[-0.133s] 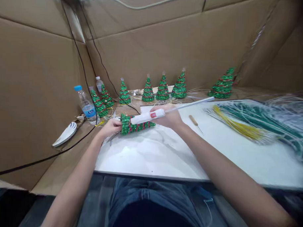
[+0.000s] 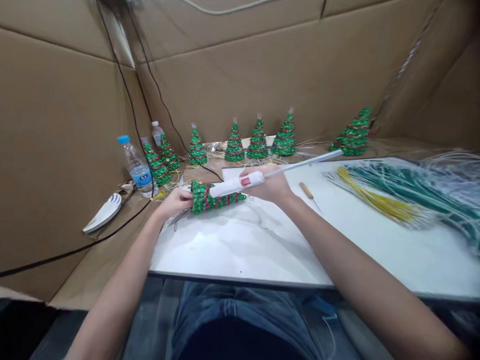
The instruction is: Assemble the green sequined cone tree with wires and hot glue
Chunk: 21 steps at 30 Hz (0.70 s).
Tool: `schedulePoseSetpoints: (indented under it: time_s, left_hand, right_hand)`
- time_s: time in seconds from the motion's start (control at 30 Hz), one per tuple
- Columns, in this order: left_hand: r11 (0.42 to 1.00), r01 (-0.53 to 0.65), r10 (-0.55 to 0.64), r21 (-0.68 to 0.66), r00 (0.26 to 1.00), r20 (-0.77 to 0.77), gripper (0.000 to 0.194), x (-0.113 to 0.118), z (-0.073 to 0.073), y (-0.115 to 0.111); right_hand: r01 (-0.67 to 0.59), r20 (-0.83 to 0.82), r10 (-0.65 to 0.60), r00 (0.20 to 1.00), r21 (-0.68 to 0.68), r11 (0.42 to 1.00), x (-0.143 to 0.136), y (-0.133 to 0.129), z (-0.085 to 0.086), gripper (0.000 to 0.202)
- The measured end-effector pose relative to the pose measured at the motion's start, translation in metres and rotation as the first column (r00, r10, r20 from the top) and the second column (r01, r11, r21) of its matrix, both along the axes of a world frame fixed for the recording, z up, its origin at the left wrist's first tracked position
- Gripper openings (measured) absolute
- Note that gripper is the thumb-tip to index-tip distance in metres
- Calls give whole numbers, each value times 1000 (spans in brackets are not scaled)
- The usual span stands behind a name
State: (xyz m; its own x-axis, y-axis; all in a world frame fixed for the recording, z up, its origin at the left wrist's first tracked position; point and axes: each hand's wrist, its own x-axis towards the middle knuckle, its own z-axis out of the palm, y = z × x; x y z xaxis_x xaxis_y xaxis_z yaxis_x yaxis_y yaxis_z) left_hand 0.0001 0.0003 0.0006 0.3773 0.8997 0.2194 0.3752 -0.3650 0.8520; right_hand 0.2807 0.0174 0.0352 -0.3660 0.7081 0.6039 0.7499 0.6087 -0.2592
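A small green tinsel Christmas tree [image 2: 200,200] with red trim lies on its side, its tip pointing right. My left hand [image 2: 179,201] is closed on its wide base. In my right hand [image 2: 269,185] is a white hot glue gun [image 2: 232,186] with a red switch. A long glue stick [image 2: 309,162] sticks out of its back end, up and to the right. The gun's front end lies over the tree's side; whether they touch I cannot tell, and the nozzle is hidden.
Several finished trees [image 2: 284,137] stand along the cardboard wall. A water bottle [image 2: 140,168] and a white curved object [image 2: 104,213] are at left, near a black cable [image 2: 104,239]. An awl [image 2: 307,192] and yellow [image 2: 375,198] and green wire bundles [image 2: 424,189] lie on the white board [image 2: 241,253].
The glue gun in my right hand has shifted slightly to the right, and its glue stick's far end has risen a little. My left hand and the tree have not visibly moved.
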Motion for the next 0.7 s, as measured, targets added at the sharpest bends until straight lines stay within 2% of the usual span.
schedulePoseSetpoints:
  time_s: [0.13, 0.3, 0.53, 0.7]
  left_hand:
    - [1000, 7, -7, -25, 1000, 29, 28, 1, 0, -1]
    - [999, 7, -4, -44, 999, 54, 29, 2, 0, -1]
    - [998, -3, 6, -61, 998, 59, 28, 2, 0, -1]
    - [998, 13, -8, -64, 998, 64, 29, 2, 0, -1]
  right_hand:
    - [16, 69, -17, 997, 10, 1000, -1, 1, -1, 27]
    - [-31, 102, 26, 994, 47, 998, -7, 0, -5, 26]
    - [-6, 9, 6, 1000, 16, 1000, -3, 1, -3, 25]
    - [-24, 51, 23, 998, 23, 999, -2, 3, -5, 26]
